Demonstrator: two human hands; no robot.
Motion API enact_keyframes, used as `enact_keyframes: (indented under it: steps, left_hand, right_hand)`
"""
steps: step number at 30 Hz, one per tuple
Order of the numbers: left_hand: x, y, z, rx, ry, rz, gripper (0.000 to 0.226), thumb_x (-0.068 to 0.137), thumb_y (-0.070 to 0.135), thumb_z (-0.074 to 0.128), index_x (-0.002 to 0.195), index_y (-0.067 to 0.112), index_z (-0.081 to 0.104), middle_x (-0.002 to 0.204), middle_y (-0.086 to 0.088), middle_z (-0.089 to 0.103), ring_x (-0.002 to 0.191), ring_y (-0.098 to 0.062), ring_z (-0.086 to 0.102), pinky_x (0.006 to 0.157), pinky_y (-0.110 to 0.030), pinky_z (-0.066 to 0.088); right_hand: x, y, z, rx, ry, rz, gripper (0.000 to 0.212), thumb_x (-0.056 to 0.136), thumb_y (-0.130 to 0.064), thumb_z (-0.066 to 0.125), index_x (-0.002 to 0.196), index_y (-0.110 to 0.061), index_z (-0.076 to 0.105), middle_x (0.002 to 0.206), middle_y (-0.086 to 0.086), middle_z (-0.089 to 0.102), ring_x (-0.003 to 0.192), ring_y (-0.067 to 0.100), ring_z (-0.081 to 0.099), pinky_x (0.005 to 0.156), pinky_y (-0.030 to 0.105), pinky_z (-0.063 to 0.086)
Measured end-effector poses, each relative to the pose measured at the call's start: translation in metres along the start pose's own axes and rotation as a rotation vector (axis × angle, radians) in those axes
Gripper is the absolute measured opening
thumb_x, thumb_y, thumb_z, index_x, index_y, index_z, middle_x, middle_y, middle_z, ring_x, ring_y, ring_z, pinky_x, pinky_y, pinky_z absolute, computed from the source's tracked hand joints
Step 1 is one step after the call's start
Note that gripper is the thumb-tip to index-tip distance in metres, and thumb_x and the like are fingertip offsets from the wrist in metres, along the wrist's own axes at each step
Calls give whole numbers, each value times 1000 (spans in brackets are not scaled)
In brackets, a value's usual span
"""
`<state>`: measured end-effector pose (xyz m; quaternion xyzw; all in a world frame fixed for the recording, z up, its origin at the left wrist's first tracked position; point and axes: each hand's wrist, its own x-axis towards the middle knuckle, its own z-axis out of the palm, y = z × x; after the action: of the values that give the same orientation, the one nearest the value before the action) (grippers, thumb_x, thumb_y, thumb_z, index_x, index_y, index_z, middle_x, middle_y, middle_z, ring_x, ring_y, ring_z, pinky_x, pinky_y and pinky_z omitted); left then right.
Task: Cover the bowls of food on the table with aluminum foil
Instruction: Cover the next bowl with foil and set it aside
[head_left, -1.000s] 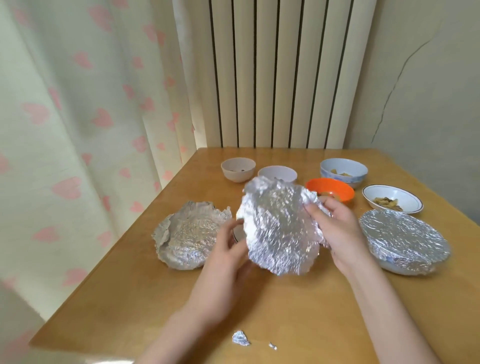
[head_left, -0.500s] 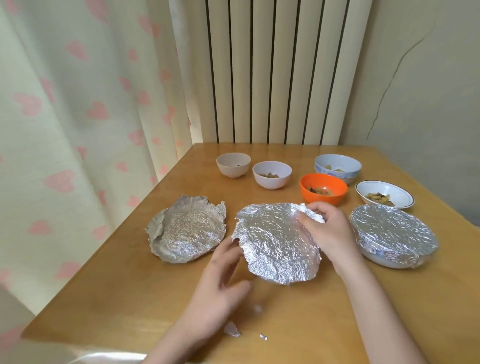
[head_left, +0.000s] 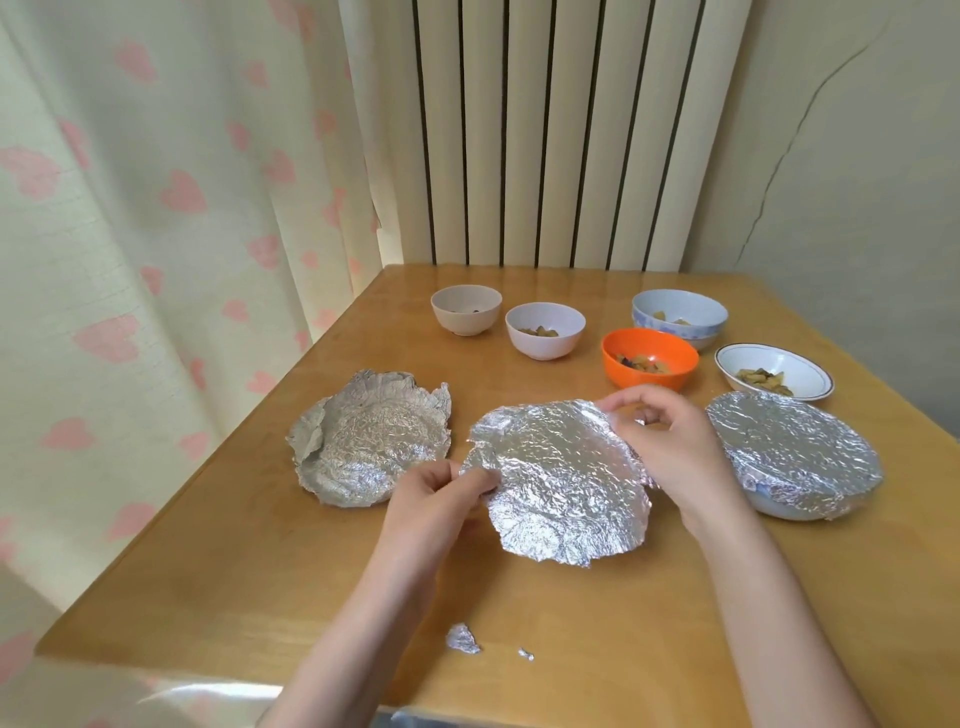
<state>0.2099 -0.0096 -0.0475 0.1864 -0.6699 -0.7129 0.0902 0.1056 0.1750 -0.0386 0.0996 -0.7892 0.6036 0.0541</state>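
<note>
Progress: one of several dishes wrapped.

Left to right:
- spare foil sheet (head_left: 371, 436), one, lying loose
- left hand (head_left: 434, 501) and right hand (head_left: 670, 441), each pinching an edge of the held foil sheet (head_left: 563, 480) at table centre
- open bowls (head_left: 649, 358), five, still uncovered
- covered dish (head_left: 795, 457), one
- foil scraps (head_left: 462, 639), two

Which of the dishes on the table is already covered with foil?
Only the large dish at the right edge, beside the right hand, has foil wrapped over its rim. The five smaller bowls behind, such as the orange bowl, stand open with food showing.
</note>
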Motion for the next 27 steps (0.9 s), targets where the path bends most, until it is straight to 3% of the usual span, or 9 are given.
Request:
enact_keyframes:
  steps: [4, 8, 13, 16, 19, 27]
  left_hand:
    - [0, 3, 3, -48, 10, 70, 23, 89, 7, 61, 69, 10, 51, 54, 3, 48, 53, -12, 43, 53, -18, 42]
    - [2, 3, 5, -22, 71, 219, 20, 95, 5, 56, 79, 7, 44, 48, 2, 49, 47, -16, 44, 53, -29, 42]
    - [2, 6, 6, 16, 93, 288, 19, 94, 18, 60, 91, 12, 42, 48, 3, 48, 45, -13, 41, 55, -32, 40]
    - [1, 10, 6, 46, 56, 257, 33, 84, 16, 75, 97, 19, 44, 49, 4, 48, 43, -8, 45, 42, -25, 42]
    - [3, 8, 8, 149, 66, 275, 39, 80, 8, 77, 100, 17, 45, 55, 0, 47, 38, -8, 43, 37, -22, 39]
    - [4, 3, 9, 298, 84, 318, 36, 82, 14, 74, 99, 21, 42, 61, -4, 47, 39, -12, 42, 43, -23, 36]
  right_hand:
    - [1, -1, 3, 73, 70, 11, 10, 87, -20, 66, 89, -29, 69, 88, -2, 68, 75, 10, 56, 67, 28, 41]
    - [0, -5, 2, 160, 88, 11, 8, 86, -27, 68, 94, -30, 68, 74, -10, 68, 70, 8, 57, 63, 27, 40]
    - [-2, -12, -2, 238, 56, 14, 15, 84, -20, 71, 97, -28, 67, 83, 1, 71, 79, 11, 63, 68, 25, 48]
    - [-5, -13, -4, 168, 80, 0, 22, 84, -14, 70, 99, -29, 65, 84, -1, 68, 76, 11, 58, 50, 24, 46]
    - [-10, -7, -5, 87, 112, 17, 22, 83, -12, 69, 96, -30, 65, 84, -5, 66, 77, 11, 57, 39, 22, 40]
    - [-14, -7, -6, 43, 82, 114, 11, 86, -17, 67, 82, -26, 72, 82, -13, 64, 71, 5, 54, 37, 20, 38]
